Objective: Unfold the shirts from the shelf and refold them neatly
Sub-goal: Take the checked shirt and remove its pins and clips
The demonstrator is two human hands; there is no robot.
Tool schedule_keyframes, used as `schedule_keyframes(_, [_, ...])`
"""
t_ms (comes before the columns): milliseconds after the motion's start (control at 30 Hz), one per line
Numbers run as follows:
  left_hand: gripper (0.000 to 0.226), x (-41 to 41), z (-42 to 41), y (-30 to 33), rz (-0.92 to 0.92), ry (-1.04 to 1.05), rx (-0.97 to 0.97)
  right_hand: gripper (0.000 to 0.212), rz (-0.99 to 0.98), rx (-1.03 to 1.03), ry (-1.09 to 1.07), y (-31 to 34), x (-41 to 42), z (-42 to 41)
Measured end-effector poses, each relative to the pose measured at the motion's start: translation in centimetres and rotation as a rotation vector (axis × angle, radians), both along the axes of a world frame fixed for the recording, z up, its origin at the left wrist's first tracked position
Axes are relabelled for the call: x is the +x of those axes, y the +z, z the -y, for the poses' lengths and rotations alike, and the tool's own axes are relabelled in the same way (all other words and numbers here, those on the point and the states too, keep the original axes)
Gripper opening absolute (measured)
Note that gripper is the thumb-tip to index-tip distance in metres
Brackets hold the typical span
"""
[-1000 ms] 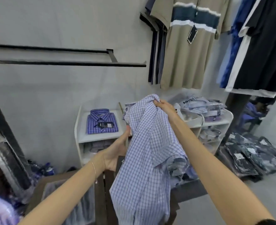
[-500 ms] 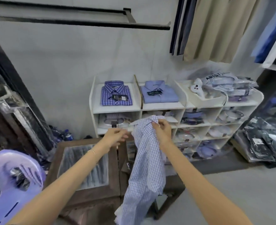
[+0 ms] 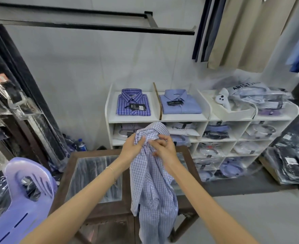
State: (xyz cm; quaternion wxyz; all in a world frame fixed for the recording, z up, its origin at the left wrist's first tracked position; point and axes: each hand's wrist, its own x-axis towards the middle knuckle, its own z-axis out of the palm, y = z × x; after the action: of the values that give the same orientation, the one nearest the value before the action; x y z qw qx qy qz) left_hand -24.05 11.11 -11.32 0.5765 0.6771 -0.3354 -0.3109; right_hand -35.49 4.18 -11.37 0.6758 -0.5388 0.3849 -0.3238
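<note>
Holding the checked shirt (image 3: 152, 184) by its bunched top in the middle of the frame, the left hand (image 3: 132, 147) and right hand (image 3: 162, 148) both grip the cloth close together. It hangs down over the glass-topped table (image 3: 94, 175). Behind, at upper right, the white shelf (image 3: 205, 118) has folded shirts.

The checked shirt (image 3: 152, 182) runs off the bottom edge of the frame, its hem unseen. It hides the middle of the tabletop (image 3: 92, 175). The hanging beige garment (image 3: 247, 32) at upper right is cropped by the top edge.
</note>
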Motion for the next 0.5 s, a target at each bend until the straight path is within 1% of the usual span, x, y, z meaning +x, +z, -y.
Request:
schedule_keyframes(33, [0.012, 0.1, -0.3, 0.2, -0.05, -0.034, -0.014, 0.049, -0.022, 0.048, 0.002, 0.2, -0.2, 0.1])
schedule_keyframes(100, [0.016, 0.4, -0.9, 0.5, -0.14, -0.073, -0.066, 0.062, -0.076, 0.166, 0.026, 0.0, -0.8, 0.6])
schedule_keyframes(167, [0.025, 0.9, -1.2, 0.7, -0.206, -0.058, -0.105, 0.064, -0.154, 0.222, 0.096, -0.2, -1.6, 0.8])
schedule_keyframes(233, [0.03, 1.7, -1.6, 0.8, -0.255, -0.021, -0.108, 0.055, -0.269, 0.174, 0.17, -0.6, -2.4, 1.2])
schedule_keyframes(300, [0.03, 2.6, -2.0, 1.1, -0.292, 0.014, -0.091, 0.04, -0.317, 0.076, 0.153, -0.7, -3.0, 1.5])
schedule_keyframes(367, [0.027, 3.7, -2.8, 1.3, -0.308, 0.042, -0.062, 0.028, -0.284, 0.007, 0.075, -0.7, -3.8, 2.1])
schedule_keyframes(433, [0.027, 5.1, -3.8, 1.5, -0.288, 0.026, -0.011, 0.026, -0.222, 0.009, 0.002, -0.5, -4.8, 3.0])
schedule_keyframes(500, [0.037, 7.0, -5.0, 1.6, -0.222, -0.068, 0.08, 0.021, -0.153, 0.052, -0.043, -0.7, -6.0, 4.2])
